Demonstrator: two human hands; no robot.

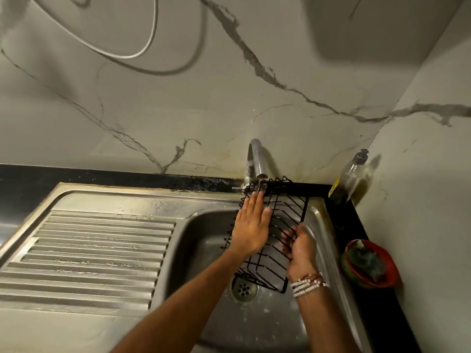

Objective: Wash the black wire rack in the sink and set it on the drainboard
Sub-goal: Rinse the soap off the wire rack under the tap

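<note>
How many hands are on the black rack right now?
2: the left hand lies flat on the black wire rack near the faucet; the right hand grips its right edge.

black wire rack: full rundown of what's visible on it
The black wire rack is a rectangular basket of thin dark-coated wire with parallel angled bars and a raised rim. It is tilted over the sink, its far end under the faucet spout and its near end above the drain. The left hand lies flat on it with straight fingers; the right hand grips its right edge.
</note>
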